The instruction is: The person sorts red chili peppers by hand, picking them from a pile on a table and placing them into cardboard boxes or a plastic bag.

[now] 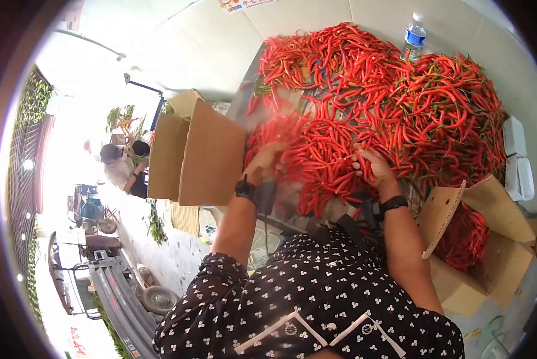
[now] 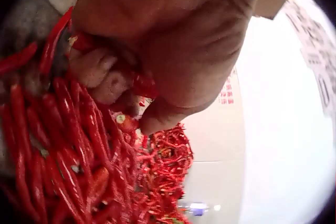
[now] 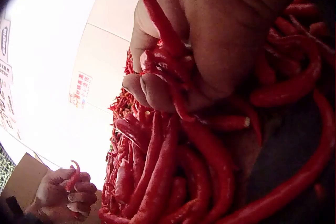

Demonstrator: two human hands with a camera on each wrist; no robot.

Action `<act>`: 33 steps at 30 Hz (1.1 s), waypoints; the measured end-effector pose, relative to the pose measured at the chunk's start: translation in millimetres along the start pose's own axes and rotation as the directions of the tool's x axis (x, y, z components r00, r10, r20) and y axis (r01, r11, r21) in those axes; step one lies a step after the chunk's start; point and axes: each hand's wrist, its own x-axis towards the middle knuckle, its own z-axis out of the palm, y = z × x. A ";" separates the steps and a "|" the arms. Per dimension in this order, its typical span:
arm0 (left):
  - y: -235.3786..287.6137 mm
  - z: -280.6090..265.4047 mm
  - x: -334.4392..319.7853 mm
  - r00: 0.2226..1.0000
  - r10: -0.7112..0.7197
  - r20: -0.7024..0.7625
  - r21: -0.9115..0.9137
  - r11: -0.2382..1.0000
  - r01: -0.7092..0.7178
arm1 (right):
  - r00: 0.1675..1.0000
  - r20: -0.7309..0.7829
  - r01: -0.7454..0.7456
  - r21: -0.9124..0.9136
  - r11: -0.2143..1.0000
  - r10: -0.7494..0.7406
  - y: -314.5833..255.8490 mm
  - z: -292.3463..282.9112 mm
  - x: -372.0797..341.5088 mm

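While chilies (image 2: pixel 144 85) sit w/in curled L fingers (image 2: pixel 113 85), R fingers (image 3: pixel 157 92) clasp sev. more.

Many slim, glossy red chilli peppers (image 1: pixel 394 116), some of them curved, lie loosely heaped on the counter (image 1: pixel 244 103). The left hand (image 1: pixel 266 160) holds a few in curled fingers; the right hand (image 1: pixel 373 166) grips several.

A pale, glaring workspace, brightest at its left side.
A pale wall (image 1: pixel 316 13) with visible seams and red print (image 1: pixel 238 5) stands behind a grey table (image 1: pixel 241 110); dark mesh (image 1: pixel 28 155) with greenery showing through lines the far left, and a ridged grey cart (image 1: pixel 116 299) rests on the light floor (image 1: pixel 181 254), strewn with green leaves (image 1: pixel 156 224).
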 end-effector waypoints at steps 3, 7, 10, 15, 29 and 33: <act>7.4 37.8 -18.7 0.994 0.057 0.096 -0.154 0.987 -0.042 | 1.000 -0.003 -0.005 0.000 1.000 0.005 -0.7 1.9 -0.3; -5.1 53.1 1.0 0.959 0.269 0.093 0.446 0.850 -0.282 | 1.000 0.009 0.007 0.002 1.000 -0.007 -1.1 2.8 -1.1; -28.5 46.0 29.1 0.612 0.658 0.439 0.841 -0.061 -0.537 | 1.000 -0.023 0.001 0.000 1.000 -0.001 -0.1 2.9 -1.4; -19.8 65.2 18.4 0.677 0.578 0.455 0.884 -0.200 -0.423 | 1.000 -0.002 -0.001 0.017 1.000 0.001 -0.2 2.4 -1.4; -11.1 48.0 3.1 0.905 0.346 0.246 0.933 0.169 -0.318 | 1.000 -0.015 0.005 -0.004 1.000 -0.006 -1.5 4.2 -2.1; 10.1 39.8 8.4 0.955 0.296 0.033 0.867 0.466 -0.175 | 0.999 -0.033 0.008 -0.037 0.999 -0.010 -0.7 2.4 -0.5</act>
